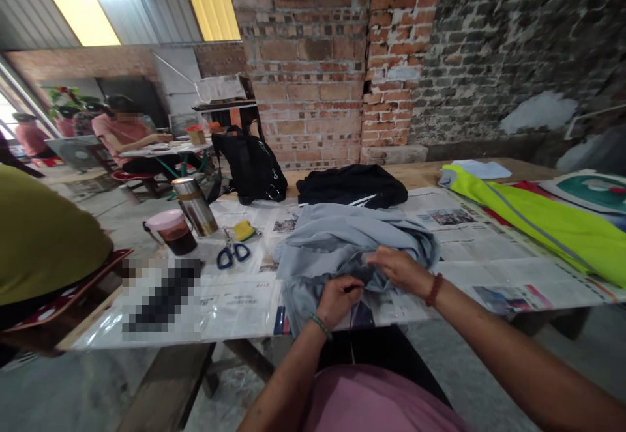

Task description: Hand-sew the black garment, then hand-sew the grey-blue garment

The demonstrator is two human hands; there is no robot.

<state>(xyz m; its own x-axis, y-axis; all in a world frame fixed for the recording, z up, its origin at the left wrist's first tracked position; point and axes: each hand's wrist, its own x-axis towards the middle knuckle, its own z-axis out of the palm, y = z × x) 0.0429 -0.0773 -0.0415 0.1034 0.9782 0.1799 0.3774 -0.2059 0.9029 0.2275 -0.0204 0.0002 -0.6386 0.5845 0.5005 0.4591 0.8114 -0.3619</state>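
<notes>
Looks mid-job: smooth blue-grey bunched cloth [317, 230], nothing visibly finished, can't tell what's left. Right hand [402, 269] pinches it, fingertips together; left hand [338, 300] curls in, grip unclear.

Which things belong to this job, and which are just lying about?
Job: bunched grey-blue fabric, with the left hand and right hand at it; perhaps blue-handled scissors.
Apparently lying about: black fabric backpack, silver metal flask, pink-lidded cup, yellow-green cloth.
</notes>
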